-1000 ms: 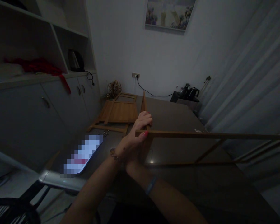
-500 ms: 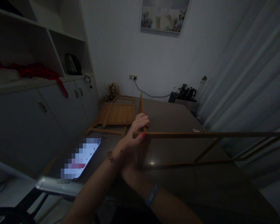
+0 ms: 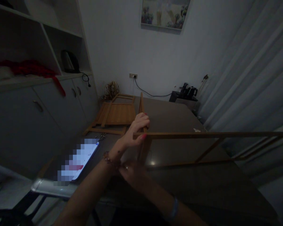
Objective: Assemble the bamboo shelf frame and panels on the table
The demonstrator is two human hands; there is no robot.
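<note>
My left hand (image 3: 139, 125) is wrapped around the corner where an upright wooden board (image 3: 141, 105) meets a long wooden frame (image 3: 188, 135). Its thumb presses on the end of the frame's top rail. Below it, my right hand (image 3: 134, 175) is curled, close to my left wrist and the frame's lower corner. A small bright spot shows at its fingertips, but what they hold is too dim to make out. The frame stands on edge on the dark table (image 3: 169, 116) and stretches off to the right.
Left of my hands lie a slatted wooden panel (image 3: 119, 114), loose wooden strips (image 3: 106, 130), small metal pieces (image 3: 102, 136) and a lit phone (image 3: 85, 160). A black appliance (image 3: 185, 92) stands at the far right, beside a curtain (image 3: 245, 75). Cabinets (image 3: 56, 103) line the left.
My right hand and forearm have shifted right and down, bringing the curled fingers out from behind my left wrist. My left hand keeps its hold. The view has moved slightly.
</note>
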